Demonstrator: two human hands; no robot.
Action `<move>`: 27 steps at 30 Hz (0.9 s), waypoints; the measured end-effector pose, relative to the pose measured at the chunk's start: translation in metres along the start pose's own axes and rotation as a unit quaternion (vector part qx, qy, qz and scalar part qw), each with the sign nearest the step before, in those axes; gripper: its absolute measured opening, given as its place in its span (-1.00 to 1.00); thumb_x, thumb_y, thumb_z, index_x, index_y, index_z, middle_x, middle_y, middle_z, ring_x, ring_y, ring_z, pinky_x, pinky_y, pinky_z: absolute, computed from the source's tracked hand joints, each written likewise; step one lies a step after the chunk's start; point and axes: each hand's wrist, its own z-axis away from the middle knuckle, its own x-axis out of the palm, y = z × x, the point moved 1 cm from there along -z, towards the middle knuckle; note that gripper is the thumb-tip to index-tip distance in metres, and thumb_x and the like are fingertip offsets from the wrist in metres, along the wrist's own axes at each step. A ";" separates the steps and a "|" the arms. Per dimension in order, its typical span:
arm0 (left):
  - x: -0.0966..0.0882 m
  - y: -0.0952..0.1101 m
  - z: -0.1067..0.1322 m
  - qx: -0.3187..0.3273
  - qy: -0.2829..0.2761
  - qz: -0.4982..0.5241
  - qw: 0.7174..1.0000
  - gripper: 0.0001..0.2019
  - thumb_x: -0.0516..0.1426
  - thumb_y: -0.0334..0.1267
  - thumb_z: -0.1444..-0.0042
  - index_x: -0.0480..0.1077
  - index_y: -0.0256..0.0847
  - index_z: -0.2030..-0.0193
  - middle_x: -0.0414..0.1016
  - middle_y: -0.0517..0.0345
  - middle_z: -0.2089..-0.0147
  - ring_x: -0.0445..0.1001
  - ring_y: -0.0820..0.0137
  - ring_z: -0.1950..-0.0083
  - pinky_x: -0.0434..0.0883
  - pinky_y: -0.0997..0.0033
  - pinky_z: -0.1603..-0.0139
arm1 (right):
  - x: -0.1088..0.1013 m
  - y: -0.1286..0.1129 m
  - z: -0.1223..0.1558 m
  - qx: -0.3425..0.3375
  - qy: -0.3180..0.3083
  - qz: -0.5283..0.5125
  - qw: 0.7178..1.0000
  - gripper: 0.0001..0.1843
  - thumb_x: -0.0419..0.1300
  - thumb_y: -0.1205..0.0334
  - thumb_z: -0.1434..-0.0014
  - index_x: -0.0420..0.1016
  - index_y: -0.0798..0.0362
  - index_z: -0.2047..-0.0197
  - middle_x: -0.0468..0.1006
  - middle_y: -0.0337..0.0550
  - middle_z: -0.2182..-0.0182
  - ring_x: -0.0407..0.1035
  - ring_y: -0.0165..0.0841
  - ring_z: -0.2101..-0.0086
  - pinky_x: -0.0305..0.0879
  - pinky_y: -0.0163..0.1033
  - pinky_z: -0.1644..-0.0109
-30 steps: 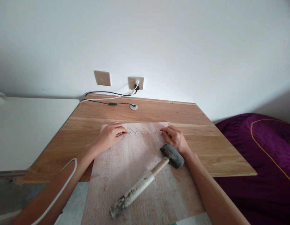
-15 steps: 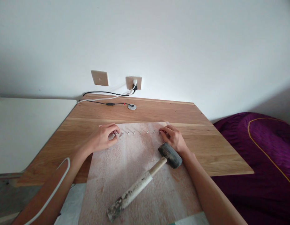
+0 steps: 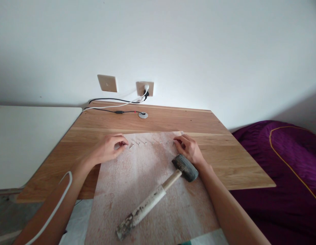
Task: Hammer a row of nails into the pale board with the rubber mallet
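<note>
- Nails (image 3: 145, 143): I log a short row on the far part of the board (image 3: 137, 190), running 9 to 3 o'clock between both hands.
- Left hand (image 3: 106, 150): at the row's 9 o'clock end. Grip narrow and pinched; I cannot tell if it holds a nail.
- Right hand (image 3: 190, 150): at the 3 o'clock end, fingertips at the last nail. Hold unclear.
- Mallet (image 3: 158, 195): free on the board, head toward 2 o'clock just beside the right wrist, handle toward 8 o'clock.
- Desk (image 3: 224, 163): carries the board.
</note>
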 end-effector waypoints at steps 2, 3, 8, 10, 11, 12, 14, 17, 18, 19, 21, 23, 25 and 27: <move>0.001 -0.004 0.000 -0.001 -0.001 0.003 1.000 -0.84 0.15 -0.27 -0.29 0.59 -0.13 0.23 0.64 0.15 0.25 0.57 0.36 0.26 0.46 0.38 0.18 | 0.000 0.000 0.000 0.001 0.001 0.001 1.000 -0.75 0.09 0.17 -0.39 0.60 0.02 0.15 0.58 -0.06 0.31 0.48 -0.24 0.33 0.43 -0.17 0.19; 0.001 -0.005 0.000 -0.002 -0.002 0.005 1.000 -0.84 0.15 -0.27 -0.29 0.59 -0.13 0.24 0.65 0.15 0.25 0.57 0.36 0.26 0.46 0.38 0.18 | 0.000 -0.001 0.000 0.001 0.001 0.002 1.000 -0.75 0.09 0.17 -0.39 0.60 0.02 0.15 0.58 -0.06 0.32 0.48 -0.24 0.33 0.43 -0.17 0.19; 0.001 -0.008 -0.001 -0.012 -0.005 0.014 1.000 -0.78 0.16 -0.16 -0.35 0.57 -0.15 0.26 0.63 0.16 0.28 0.58 0.36 0.27 0.43 0.39 0.21 | 0.000 0.000 0.000 -0.012 0.006 0.010 1.000 -0.77 0.10 0.19 -0.39 0.59 0.02 0.15 0.58 -0.07 0.32 0.47 -0.26 0.35 0.42 -0.18 0.24; 0.001 -0.007 -0.001 -0.013 -0.002 0.011 1.000 -0.74 0.17 -0.09 -0.36 0.55 -0.16 0.28 0.61 0.17 0.31 0.56 0.36 0.29 0.42 0.39 0.23 | 0.001 0.002 0.000 -0.016 0.009 0.010 1.000 -0.78 0.11 0.21 -0.40 0.58 0.02 0.15 0.57 -0.08 0.33 0.47 -0.27 0.35 0.40 -0.20 0.26; 0.001 -0.006 -0.002 -0.011 0.004 0.005 1.000 -0.73 0.18 -0.06 -0.36 0.53 -0.17 0.30 0.60 0.18 0.32 0.55 0.37 0.30 0.40 0.40 0.24 | 0.002 0.002 0.001 -0.017 0.011 0.010 1.000 -0.79 0.11 0.21 -0.40 0.58 0.02 0.15 0.57 -0.09 0.33 0.47 -0.27 0.35 0.40 -0.20 0.26; 0.001 -0.005 -0.002 -0.007 0.014 -0.003 1.000 -0.71 0.19 -0.04 -0.36 0.51 -0.17 0.31 0.58 0.18 0.33 0.54 0.37 0.31 0.39 0.40 0.25 | 0.002 0.003 0.001 -0.019 0.012 0.010 1.000 -0.79 0.11 0.22 -0.40 0.58 0.03 0.15 0.57 -0.09 0.33 0.47 -0.27 0.35 0.40 -0.20 0.26; 0.002 -0.002 -0.003 0.008 0.040 -0.023 0.999 -0.69 0.21 -0.02 -0.35 0.47 -0.18 0.33 0.54 0.19 0.35 0.51 0.38 0.31 0.36 0.41 0.26 | 0.003 0.004 0.001 -0.022 0.013 0.010 1.000 -0.80 0.11 0.22 -0.40 0.58 0.03 0.15 0.56 -0.09 0.34 0.47 -0.27 0.35 0.39 -0.20 0.27; 0.006 0.004 -0.004 0.038 0.067 -0.042 0.996 -0.69 0.19 -0.05 -0.38 0.44 -0.19 0.33 0.49 0.20 0.35 0.48 0.40 0.32 0.35 0.41 0.26 | 0.003 0.004 0.001 -0.026 0.013 0.011 1.000 -0.81 0.12 0.23 -0.40 0.57 0.03 0.15 0.56 -0.09 0.33 0.47 -0.27 0.35 0.39 -0.20 0.27; 0.008 0.006 -0.005 0.048 0.068 -0.044 0.996 -0.70 0.18 -0.07 -0.39 0.43 -0.19 0.33 0.47 0.20 0.35 0.48 0.41 0.33 0.34 0.42 0.27 | 0.003 0.004 0.001 -0.027 0.014 0.011 0.999 -0.81 0.12 0.24 -0.40 0.57 0.03 0.15 0.56 -0.09 0.33 0.47 -0.27 0.35 0.38 -0.20 0.27; 0.010 0.009 -0.005 0.056 0.065 -0.045 0.995 -0.71 0.18 -0.10 -0.40 0.43 -0.19 0.33 0.46 0.21 0.35 0.47 0.42 0.33 0.34 0.42 0.27 | 0.003 0.004 0.001 -0.028 0.014 0.011 0.999 -0.81 0.12 0.24 -0.40 0.57 0.03 0.15 0.56 -0.09 0.33 0.47 -0.27 0.35 0.38 -0.20 0.27; 0.014 0.014 -0.005 0.075 0.051 -0.050 0.995 -0.74 0.17 -0.15 -0.41 0.44 -0.19 0.33 0.45 0.21 0.35 0.46 0.42 0.33 0.34 0.42 0.27 | 0.003 0.004 0.001 -0.029 0.014 0.012 0.999 -0.81 0.12 0.24 -0.40 0.57 0.04 0.15 0.56 -0.08 0.33 0.47 -0.27 0.36 0.37 -0.21 0.29; 0.018 0.018 -0.005 0.097 0.039 -0.055 0.993 -0.79 0.18 -0.19 -0.39 0.47 -0.17 0.29 0.47 0.19 0.31 0.48 0.39 0.28 0.38 0.40 0.22 | 0.002 0.004 0.001 -0.029 0.013 0.013 0.999 -0.81 0.12 0.24 -0.40 0.57 0.03 0.15 0.56 -0.09 0.33 0.46 -0.28 0.36 0.37 -0.21 0.29; 0.021 0.021 -0.004 0.107 0.039 -0.058 0.992 -0.87 0.19 -0.22 -0.38 0.50 -0.16 0.21 0.51 0.15 0.23 0.51 0.34 0.19 0.43 0.36 0.13 | 0.002 0.004 0.001 -0.027 0.012 0.013 0.999 -0.81 0.12 0.23 -0.40 0.58 0.03 0.15 0.56 -0.10 0.33 0.47 -0.28 0.35 0.37 -0.21 0.27; 0.021 0.023 -0.005 0.100 0.047 -0.059 0.992 -0.91 0.18 -0.23 -0.38 0.51 -0.15 0.11 0.54 0.12 0.15 0.54 0.32 0.13 0.47 0.33 0.06 | 0.002 0.004 0.001 -0.025 0.013 0.014 1.000 -0.81 0.12 0.23 -0.40 0.58 0.03 0.15 0.56 -0.09 0.33 0.47 -0.27 0.34 0.38 -0.20 0.25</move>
